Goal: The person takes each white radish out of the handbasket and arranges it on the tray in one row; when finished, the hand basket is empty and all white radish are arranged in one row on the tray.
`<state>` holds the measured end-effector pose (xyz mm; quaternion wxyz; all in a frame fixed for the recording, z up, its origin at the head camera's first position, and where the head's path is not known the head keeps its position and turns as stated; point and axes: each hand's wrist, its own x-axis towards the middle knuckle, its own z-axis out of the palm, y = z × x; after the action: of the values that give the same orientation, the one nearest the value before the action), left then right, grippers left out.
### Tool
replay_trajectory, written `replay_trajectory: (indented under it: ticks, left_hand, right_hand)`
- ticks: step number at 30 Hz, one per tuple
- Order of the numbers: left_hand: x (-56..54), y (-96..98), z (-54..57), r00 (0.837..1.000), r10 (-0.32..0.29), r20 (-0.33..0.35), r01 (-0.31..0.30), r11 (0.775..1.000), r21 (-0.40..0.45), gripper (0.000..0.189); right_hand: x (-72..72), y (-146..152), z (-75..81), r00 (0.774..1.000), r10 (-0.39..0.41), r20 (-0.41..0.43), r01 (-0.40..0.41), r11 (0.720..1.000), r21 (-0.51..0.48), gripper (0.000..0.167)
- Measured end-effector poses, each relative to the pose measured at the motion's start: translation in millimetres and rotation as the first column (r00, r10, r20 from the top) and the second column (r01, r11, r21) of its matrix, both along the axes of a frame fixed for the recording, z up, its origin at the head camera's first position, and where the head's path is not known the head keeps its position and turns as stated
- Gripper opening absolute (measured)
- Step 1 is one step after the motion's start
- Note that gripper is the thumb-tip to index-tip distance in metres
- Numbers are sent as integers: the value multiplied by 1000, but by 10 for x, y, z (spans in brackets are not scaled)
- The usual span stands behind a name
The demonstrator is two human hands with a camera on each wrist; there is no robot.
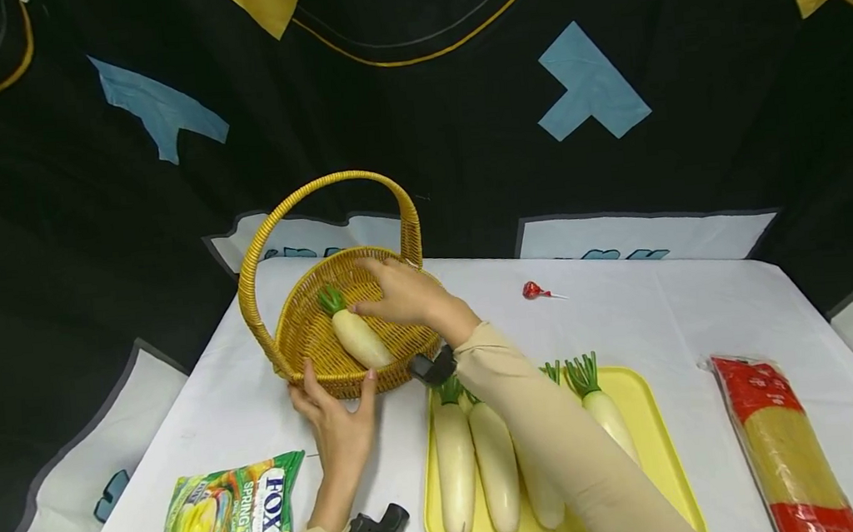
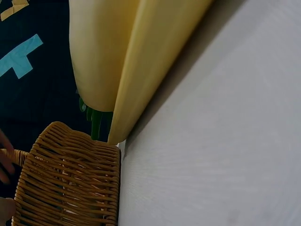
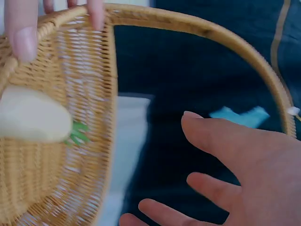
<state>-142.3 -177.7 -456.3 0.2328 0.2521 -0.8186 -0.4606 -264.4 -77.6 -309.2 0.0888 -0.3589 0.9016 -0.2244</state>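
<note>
A wicker basket (image 1: 307,334) with a tall arched handle stands at the back left of the white table, its opening tipped toward me. Inside lies one white radish (image 1: 360,340) with short green stalks. My left hand (image 1: 340,427) grips the basket's near rim; the right wrist view shows its fingertips (image 3: 24,44) hooked over the wicker edge. Above the basket's interior is my right hand (image 1: 406,293), its fingers apart and nothing in them. In the right wrist view that hand (image 3: 244,169) is in front of the handle, clear of the radish (image 3: 33,115).
Several more white radishes (image 1: 455,472) lie on a yellow tray (image 1: 654,440), partly hidden under my right sleeve. A FOX'S candy bag (image 1: 228,519) is at the front left. A red lollipop (image 1: 534,290) lies at the back, and a red-and-yellow packet (image 1: 787,446) at the right.
</note>
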Motion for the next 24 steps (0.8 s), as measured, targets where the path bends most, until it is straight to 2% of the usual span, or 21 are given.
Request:
replay_trajectory:
  ticks: [5,10,14,24]
  left_hand:
    - [-11,28,-14,1000,3,-4,-3,1000,-8,92]
    - [-3,33,-19,1000,10,-4,-10,1000,-10,92]
    - [-2,26,-14,1000,14,-6,-14,1000,-11,91]
    - [4,0,-14,1000,16,-15,-16,1000,-18,91]
  right_hand:
    - [-62,-256,-228,996,-11,91,3,996,87,66]
    - [-93,-345,-459,982,-24,186,5,994,106,70]
    - [-88,-380,-577,981,-49,186,24,991,135,74]
    - [-37,-451,-810,972,-87,219,59,990,130,83]
